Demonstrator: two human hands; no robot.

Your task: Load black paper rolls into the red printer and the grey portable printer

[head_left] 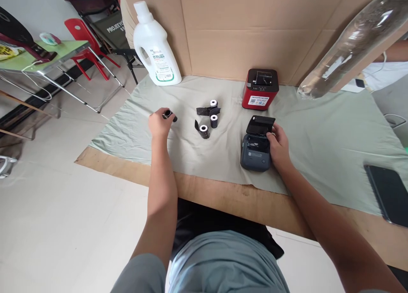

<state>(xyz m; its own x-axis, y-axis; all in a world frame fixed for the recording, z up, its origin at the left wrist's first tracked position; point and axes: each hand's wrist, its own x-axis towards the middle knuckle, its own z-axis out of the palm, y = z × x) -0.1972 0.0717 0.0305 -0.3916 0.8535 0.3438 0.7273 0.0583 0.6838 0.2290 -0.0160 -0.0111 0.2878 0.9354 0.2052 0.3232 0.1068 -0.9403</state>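
My left hand [160,123] is closed on a small black roll [168,114] above the left part of the cloth. Beside it lie several black rolls with white cores [204,132], some with loose strips. A dark grey label printer [256,157] sits at centre right with its lid [260,125] raised. Pressed against the right side of the lid and body is my right hand [279,146], its fingers bent round the lid's edge. Behind the printer stands a red and black box-shaped device [260,90] with a white label.
A white detergent bottle [157,50] stands at the back left against a cardboard panel [236,33]. A clear wrapped cylinder [353,42] leans at the back right. At the right edge lies a black phone [389,194]. Another person's arm [393,54] shows beyond the cardboard.
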